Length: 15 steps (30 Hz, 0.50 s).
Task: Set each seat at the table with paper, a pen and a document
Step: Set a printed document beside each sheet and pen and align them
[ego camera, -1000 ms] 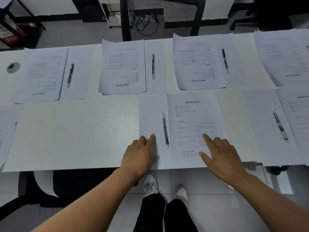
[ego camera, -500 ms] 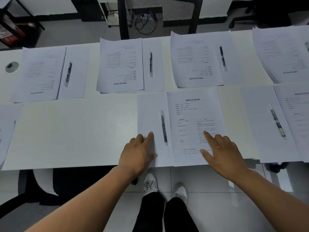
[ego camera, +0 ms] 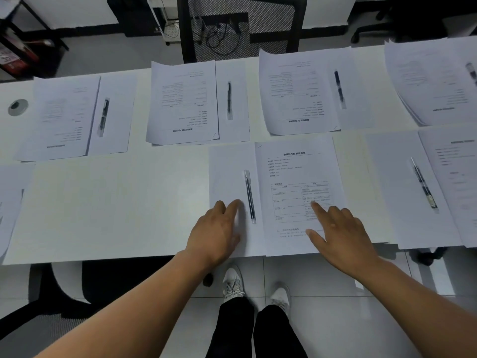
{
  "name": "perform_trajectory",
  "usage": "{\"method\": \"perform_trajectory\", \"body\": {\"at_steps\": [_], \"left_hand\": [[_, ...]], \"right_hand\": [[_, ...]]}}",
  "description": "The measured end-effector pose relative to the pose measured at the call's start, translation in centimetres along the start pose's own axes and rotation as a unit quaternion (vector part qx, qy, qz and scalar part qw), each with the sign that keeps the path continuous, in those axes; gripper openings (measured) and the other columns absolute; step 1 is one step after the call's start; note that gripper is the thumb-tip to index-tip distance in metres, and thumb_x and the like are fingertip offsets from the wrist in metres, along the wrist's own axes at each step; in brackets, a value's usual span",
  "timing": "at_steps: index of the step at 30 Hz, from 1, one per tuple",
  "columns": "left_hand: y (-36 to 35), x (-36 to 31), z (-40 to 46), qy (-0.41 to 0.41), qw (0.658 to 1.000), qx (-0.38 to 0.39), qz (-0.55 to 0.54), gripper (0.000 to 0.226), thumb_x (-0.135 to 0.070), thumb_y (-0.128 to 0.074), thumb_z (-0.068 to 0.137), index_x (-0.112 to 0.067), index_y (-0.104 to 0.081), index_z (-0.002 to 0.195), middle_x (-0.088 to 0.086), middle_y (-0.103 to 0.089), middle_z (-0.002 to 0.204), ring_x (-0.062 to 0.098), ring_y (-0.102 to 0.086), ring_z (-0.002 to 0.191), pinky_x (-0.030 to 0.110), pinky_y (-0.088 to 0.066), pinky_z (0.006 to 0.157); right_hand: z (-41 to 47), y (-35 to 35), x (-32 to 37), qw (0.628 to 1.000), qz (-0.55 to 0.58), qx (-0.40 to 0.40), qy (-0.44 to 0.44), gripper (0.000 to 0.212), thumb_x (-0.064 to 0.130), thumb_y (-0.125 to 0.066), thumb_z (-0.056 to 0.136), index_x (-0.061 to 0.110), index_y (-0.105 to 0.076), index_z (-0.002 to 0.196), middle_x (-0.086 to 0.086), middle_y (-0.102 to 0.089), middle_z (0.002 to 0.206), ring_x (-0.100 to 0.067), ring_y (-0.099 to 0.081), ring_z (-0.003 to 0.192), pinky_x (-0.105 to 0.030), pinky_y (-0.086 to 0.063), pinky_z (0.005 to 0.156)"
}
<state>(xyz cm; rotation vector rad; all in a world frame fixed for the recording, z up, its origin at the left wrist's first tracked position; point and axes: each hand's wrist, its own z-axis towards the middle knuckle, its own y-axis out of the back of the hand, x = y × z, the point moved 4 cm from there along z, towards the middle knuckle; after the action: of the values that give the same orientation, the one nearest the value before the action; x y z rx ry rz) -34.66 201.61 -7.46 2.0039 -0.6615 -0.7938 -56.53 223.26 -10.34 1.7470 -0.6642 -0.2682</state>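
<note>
head view: left hand (ego camera: 219, 228) lies flat on the paper (ego camera: 227, 174), right hand (ego camera: 340, 233) flat on the document (ego camera: 296, 171) (both grips spread, holding nothing); slide gently so the pen (ego camera: 249, 196) stays put.

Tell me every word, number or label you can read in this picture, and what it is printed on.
"数据标注员 岗位详情": the bold heading of the near document, as best it reads.
The body text and table on that document: too small to read.
The far documents, turned away: heading and text too blurred to read.
The red sign on the far-left rack: illegible.
The pens: no readable marking.
</note>
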Motion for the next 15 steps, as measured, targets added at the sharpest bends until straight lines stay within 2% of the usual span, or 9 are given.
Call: {"method": "perform_trajectory", "body": {"at_steps": [4,10,15], "left_hand": [[0.3,-0.7,0.3,-0.016,1.0,0.001,0.019,0.076,-0.034,-0.07,0.099,-0.033,-0.03,0.163,0.005,-0.052,0.122,0.031,-0.061,0.103,0.042,-0.056,0.089],[0.8,0.2,-1.3,0.02,0.999,0.01,0.026,0.07,-0.039,-0.067,0.1,-0.03,-0.035,0.161,0.005,-0.051,0.125,0.03,-0.06,0.107,0.041,-0.054,0.091],[2.6,0.1,-2.9,0.044,0.999,-0.008,0.029,0.074,-0.049,-0.063,0.104,-0.027,-0.031,0.167,0.006,-0.051,0.137,0.03,-0.059,0.12,0.04,-0.052,0.098]], "right_hand": [[-0.1,0.2,0.0,1.0,0.002,0.003,0.001,0.072,0.054,-0.052,0.104,0.016,-0.04,0.163,-0.009,-0.067,0.127,-0.029,-0.061,0.107,-0.045,-0.055,0.09],[0.0,1.9,0.8,0.999,-0.01,0.053,-0.004,0.073,0.059,-0.037,0.108,0.022,-0.021,0.169,-0.001,-0.058,0.146,-0.023,-0.055,0.124,-0.04,-0.049,0.104],[-0.1,4.6,2.2,0.999,-0.011,0.043,0.007,0.066,0.056,-0.038,0.109,0.022,-0.03,0.166,0.001,-0.059,0.145,-0.022,-0.056,0.123,-0.039,-0.049,0.103]]}}
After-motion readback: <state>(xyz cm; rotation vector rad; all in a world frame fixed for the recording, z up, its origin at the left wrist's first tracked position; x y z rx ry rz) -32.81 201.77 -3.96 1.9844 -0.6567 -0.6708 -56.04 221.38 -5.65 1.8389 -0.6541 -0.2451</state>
